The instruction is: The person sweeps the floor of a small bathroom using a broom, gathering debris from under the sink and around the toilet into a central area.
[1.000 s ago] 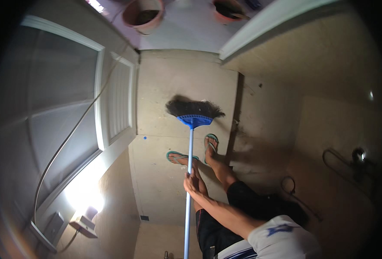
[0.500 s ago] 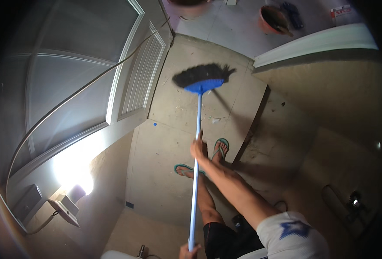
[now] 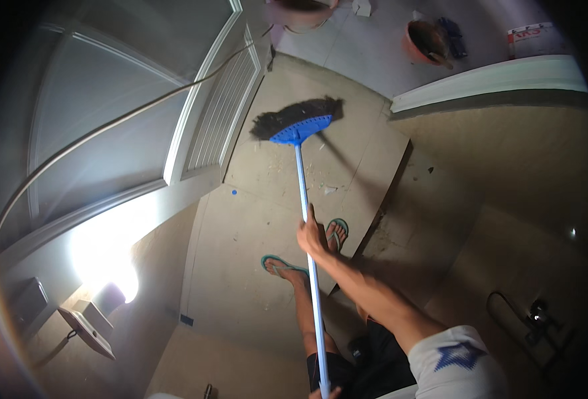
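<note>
A broom with a blue head (image 3: 302,129), dark bristles and a long pale blue handle (image 3: 316,299) reaches away from me over the tiled floor. My right hand (image 3: 312,236) is wrapped round the middle of the handle, thumb pointing up along it. At the lower edge of the picture, my left hand (image 3: 327,394) closes on the handle's near end; most of it is cut off. Small pale debris (image 3: 316,176) lies scattered on the tiles between the bristles and my feet. A white scrap (image 3: 330,191) and a blue dot (image 3: 234,192) also show there.
To the left stands a framed panelled door (image 3: 221,126) with a cable (image 3: 101,133) across it, and a glaring lamp (image 3: 111,292). A floor step (image 3: 387,199) drops off at right. Beyond the doorway sit a reddish bucket (image 3: 421,45) and a white box (image 3: 538,41). A wall tap (image 3: 538,311) is lower right.
The broom head has shifted a little to the left and tilted. The handle's near end, with my left hand, has moved right. My right hand keeps its grip.
</note>
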Available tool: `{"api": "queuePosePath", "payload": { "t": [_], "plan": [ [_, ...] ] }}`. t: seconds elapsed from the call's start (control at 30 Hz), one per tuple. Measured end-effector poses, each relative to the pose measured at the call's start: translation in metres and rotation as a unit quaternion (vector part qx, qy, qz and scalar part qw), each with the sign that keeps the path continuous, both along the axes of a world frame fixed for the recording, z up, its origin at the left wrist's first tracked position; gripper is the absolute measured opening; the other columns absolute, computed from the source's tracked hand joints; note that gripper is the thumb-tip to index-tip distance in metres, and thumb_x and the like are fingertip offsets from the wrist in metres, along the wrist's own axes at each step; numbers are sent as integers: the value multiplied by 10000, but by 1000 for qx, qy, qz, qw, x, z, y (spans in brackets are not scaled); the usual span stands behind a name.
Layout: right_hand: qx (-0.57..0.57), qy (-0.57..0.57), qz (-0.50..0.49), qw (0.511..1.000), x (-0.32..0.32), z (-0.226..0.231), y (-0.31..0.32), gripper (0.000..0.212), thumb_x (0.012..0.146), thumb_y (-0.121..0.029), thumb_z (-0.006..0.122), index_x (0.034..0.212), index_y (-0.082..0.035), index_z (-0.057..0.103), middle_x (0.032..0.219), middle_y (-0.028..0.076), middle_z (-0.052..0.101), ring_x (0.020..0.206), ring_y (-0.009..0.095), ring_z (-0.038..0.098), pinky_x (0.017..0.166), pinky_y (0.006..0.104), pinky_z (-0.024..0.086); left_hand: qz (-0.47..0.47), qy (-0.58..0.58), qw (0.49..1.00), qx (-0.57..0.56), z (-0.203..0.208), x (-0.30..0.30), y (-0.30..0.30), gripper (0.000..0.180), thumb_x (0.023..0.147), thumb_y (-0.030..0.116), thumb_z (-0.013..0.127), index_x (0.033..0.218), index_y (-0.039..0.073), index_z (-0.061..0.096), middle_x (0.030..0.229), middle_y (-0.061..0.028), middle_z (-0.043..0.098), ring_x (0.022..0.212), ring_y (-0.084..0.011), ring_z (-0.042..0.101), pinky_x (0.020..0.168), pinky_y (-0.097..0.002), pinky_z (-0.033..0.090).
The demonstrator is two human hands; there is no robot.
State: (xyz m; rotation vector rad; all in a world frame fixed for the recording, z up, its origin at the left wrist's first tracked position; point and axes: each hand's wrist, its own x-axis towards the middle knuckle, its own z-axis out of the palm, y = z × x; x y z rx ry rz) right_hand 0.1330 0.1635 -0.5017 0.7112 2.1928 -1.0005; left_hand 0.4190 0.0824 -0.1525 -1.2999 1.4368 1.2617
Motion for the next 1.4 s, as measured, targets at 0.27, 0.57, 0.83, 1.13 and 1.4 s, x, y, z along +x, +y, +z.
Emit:
{"api": "queuePosePath", "payload": {
  "t": [0.27, 0.57, 0.83, 1.13, 1.4],
  "plan": [
    [133, 106, -100, 980, -146, -44, 107, 535, 840, -152, 456, 1309, 5, 253, 747, 245, 598, 640, 369, 609, 515, 444, 488, -85, 6, 989, 117, -97, -148, 5, 209, 778, 210, 667, 842, 19, 612, 524, 7, 484, 438, -58, 426, 405, -215, 330],
    [65, 84, -146, 984, -36, 31, 77, 609, 856, -154, 467, 1373, -43, 166, 610, 213, 582, 565, 344, 612, 454, 413, 479, -163, 43, 985, -19, -6, -69, -2, 271, 721, 216, 688, 814, -23, 597, 605, -60, 527, 558, -144, 479, 531, -323, 421],
    [24, -49, -105, 993, 20, 5, 38, 657, 854, -195, 465, 1379, -71, 91, 674, 266, 588, 577, 397, 600, 464, 470, 475, -187, 49, 980, -38, 13, -41, -23, 261, 772, 219, 651, 845, -29, 615, 629, -43, 544, 555, -103, 460, 498, -279, 402],
    [179, 92, -73, 977, -106, -19, 161, 602, 828, -156, 489, 1287, 88, 185, 699, 213, 598, 586, 335, 612, 485, 426, 498, -200, -27, 977, 60, -56, -170, -3, 229, 755, 189, 684, 828, -21, 631, 583, -16, 536, 510, -75, 438, 457, -251, 355],
    [-52, -150, -157, 975, 86, 69, -38, 599, 875, -171, 440, 1354, 14, 131, 869, 292, 565, 743, 401, 598, 611, 446, 492, -307, 42, 950, -24, 55, 96, -162, 276, 767, 193, 642, 926, -32, 626, 716, -106, 617, 647, -174, 559, 588, -305, 456]
  ]
}}
